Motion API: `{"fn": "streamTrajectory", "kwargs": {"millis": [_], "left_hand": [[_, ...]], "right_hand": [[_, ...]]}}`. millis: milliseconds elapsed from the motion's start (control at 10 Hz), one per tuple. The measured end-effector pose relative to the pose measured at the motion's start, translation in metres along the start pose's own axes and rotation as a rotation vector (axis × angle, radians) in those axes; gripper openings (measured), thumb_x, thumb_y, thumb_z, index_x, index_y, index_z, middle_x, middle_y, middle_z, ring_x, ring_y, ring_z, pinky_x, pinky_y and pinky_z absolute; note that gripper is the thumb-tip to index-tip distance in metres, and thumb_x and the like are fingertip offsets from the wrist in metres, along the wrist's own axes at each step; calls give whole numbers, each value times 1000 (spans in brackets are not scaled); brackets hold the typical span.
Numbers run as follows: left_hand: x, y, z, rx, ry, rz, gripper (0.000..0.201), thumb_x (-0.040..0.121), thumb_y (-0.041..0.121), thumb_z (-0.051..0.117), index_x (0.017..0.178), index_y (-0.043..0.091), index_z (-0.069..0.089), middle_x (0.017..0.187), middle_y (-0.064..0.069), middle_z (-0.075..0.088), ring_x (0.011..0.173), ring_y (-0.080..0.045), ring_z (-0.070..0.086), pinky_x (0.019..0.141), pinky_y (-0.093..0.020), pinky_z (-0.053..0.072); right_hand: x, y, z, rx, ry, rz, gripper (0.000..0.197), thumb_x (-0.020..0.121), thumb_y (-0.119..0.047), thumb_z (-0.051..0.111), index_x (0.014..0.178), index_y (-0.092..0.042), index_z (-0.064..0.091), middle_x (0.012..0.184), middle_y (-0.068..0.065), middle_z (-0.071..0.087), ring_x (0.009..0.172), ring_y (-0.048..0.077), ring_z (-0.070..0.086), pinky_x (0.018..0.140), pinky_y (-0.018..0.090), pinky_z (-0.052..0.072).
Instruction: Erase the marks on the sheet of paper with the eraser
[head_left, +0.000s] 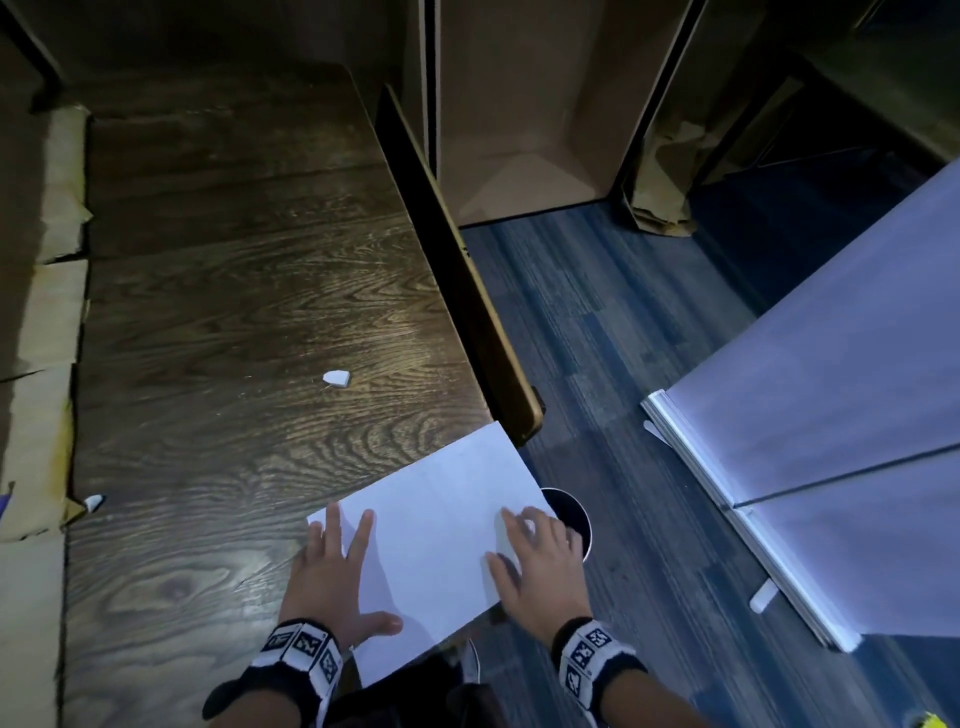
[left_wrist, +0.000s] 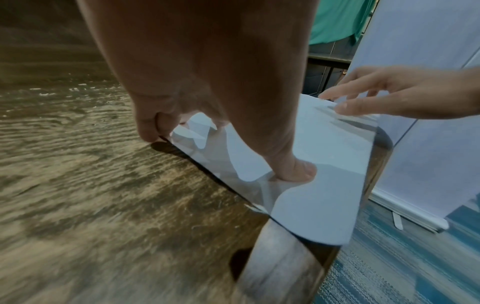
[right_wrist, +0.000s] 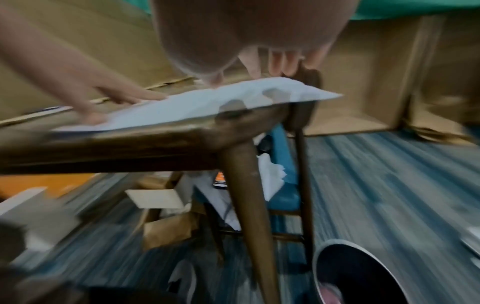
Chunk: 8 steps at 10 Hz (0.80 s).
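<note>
- Both hands are lying on the sheet of paper (head_left: 441, 525) at the near right corner of the wooden table (head_left: 234, 322); the step in hand seems to be settling or steadying the sheet, not rubbing, since neither hand is holding an eraser.
- The left hand (head_left: 332, 577) is spreading wide, fingers straight, pressing flat on the sheet's left part, with its outer fingers lying on the wood beside the sheet.
- The right hand (head_left: 535, 561) is resting with relaxed, slightly bent fingers on the sheet's right part, gripping nothing.
- A small white piece, probably the eraser (head_left: 336, 378), is lying on the table well apart from the sheet, further from the person and to the left.
- The next move is likely calling for one hand to keep pinning the sheet while the other reaches for that piece.
- The sheet is looking plain white and lying at an angle, its right corners overhanging the table edge above a round bin (head_left: 571, 519) on the carpet; no marks are showing at this sharpness, so how much is erased cannot be told.
</note>
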<state>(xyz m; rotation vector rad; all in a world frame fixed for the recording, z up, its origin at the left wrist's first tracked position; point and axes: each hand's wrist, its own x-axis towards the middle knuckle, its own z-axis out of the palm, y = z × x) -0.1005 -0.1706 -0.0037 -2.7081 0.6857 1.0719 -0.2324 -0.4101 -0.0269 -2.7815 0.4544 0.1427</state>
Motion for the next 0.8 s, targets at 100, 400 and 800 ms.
{"fn": "streamTrajectory", "kwargs": {"millis": [100, 400, 800], "left_hand": [[-7, -1, 6, 7, 22, -102, 140, 64, 96, 47, 150, 22, -35, 157, -25, -34, 150, -47, -11, 121, -50, 15], [-39, -27, 30, -141, -3, -501, 126, 65, 101, 24, 148, 28, -36, 157, -40, -10, 145, -49, 22, 114, -45, 32], [-20, -90, -1, -476, 100, -462, 94, 98, 60, 43, 159, 14, -11, 131, 4, 62, 119, -16, 60, 93, -29, 48]], "right_hand": [[0, -39, 4, -71, -154, -50, 65, 82, -65, 48, 131, -22, 53, 135, 10, 53, 116, 31, 54, 94, 51, 37], [63, -139, 22, -151, -465, -355, 92, 86, -68, 41, 153, -32, -10, 152, 9, -38, 143, 28, -30, 117, 54, -10], [160, -212, 14, -381, -611, -674, 104, 78, -54, 69, 153, -37, -2, 159, -1, -24, 148, 19, -16, 118, 45, -10]]}}
